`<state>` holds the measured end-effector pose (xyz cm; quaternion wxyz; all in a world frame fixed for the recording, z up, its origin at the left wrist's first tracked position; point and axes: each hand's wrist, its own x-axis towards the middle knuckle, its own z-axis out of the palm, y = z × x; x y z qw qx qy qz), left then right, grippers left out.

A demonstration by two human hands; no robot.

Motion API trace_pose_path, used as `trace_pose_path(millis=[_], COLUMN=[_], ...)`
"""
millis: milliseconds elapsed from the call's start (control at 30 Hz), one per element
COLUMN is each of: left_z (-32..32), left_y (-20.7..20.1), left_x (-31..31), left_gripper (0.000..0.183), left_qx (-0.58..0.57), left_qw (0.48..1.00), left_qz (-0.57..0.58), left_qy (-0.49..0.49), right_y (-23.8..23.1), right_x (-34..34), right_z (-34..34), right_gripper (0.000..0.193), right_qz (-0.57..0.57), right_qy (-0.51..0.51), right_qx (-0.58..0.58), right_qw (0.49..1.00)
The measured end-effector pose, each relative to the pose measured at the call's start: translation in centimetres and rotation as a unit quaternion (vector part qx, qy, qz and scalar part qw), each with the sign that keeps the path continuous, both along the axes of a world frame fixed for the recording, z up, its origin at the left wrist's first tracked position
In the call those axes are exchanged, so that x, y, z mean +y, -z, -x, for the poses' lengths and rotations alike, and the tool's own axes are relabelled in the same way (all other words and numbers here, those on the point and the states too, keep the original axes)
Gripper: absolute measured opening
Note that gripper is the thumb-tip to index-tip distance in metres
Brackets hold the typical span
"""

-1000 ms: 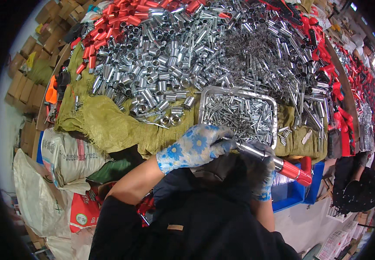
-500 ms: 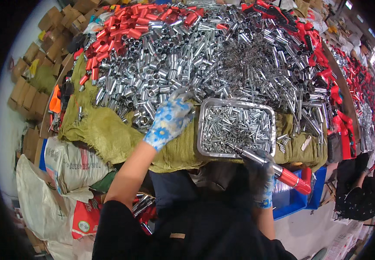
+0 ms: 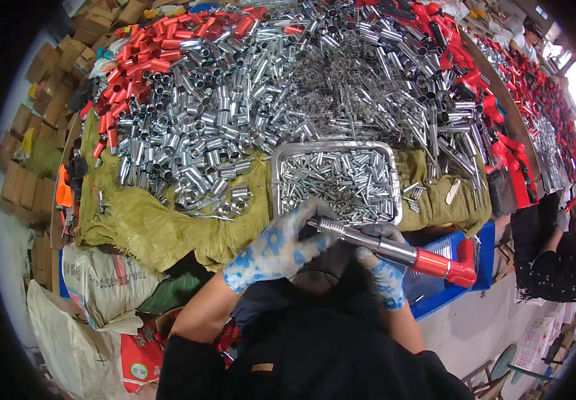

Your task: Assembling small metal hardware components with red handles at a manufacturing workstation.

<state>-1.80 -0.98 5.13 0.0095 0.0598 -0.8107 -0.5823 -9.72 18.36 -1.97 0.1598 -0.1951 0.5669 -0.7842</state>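
Note:
My right hand (image 3: 386,275), in a white and blue patterned glove, is closed round a tubular tool (image 3: 396,251) with a chrome barrel and a bent red end. The tool lies slantwise over the near edge of the table, its red end to the right. My left hand (image 3: 271,252), gloved alike, pinches a ribbed metal sleeve (image 3: 331,227) at the tool's left tip. Part of that tip is hidden by the fingers. Just beyond both hands stands a metal tray (image 3: 396,183) full of small silvery pins and dark springs.
Chrome sleeves (image 3: 201,133) heap up at left, with red tubes (image 3: 161,40) behind. Wire springs (image 3: 341,83) fill the middle. Green sacking (image 3: 154,220) covers the table's near edge. A blue bin (image 3: 428,303) sits below right; a co-worker's arm (image 3: 558,233) shows far right.
My left hand has come from the sleeve heap toward me and right, to the tool's tip, where a ribbed sleeve now shows. The whole view has shifted slightly.

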Motion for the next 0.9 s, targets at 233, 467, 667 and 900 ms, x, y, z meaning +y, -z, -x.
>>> trace_pose_path(millis=[233, 467, 667, 900], left_z=[0.8, 1.0, 1.3, 1.2], left_y=[-0.7, 0.9, 0.2, 2.3], left_x=[-0.7, -0.4, 0.6, 2.6], left_gripper=[0.049, 0.048, 0.076, 0.05], left_qx=[-0.125, 0.156, 0.211, -0.056], left_qw=[0.989, 0.975, 0.95, 0.932], left_qz=[0.062, 0.14, 0.222, 0.318], left_qy=[0.041, 0.069, 0.064, 0.165], right_y=[-0.6, 0.2, -0.1, -0.5], right_x=[-0.2, 0.1, 0.5, 1.0], right_z=[-0.6, -0.2, -0.2, -0.7], right_gripper=[0.041, 0.045, 0.041, 0.036], right_qz=[0.029, 0.019, -0.028, -0.097], right_qy=[0.033, 0.013, 0.077, 0.021], right_qx=[-0.134, -0.146, -0.113, 0.037], right_qw=[0.99, 0.989, 0.99, 0.994])
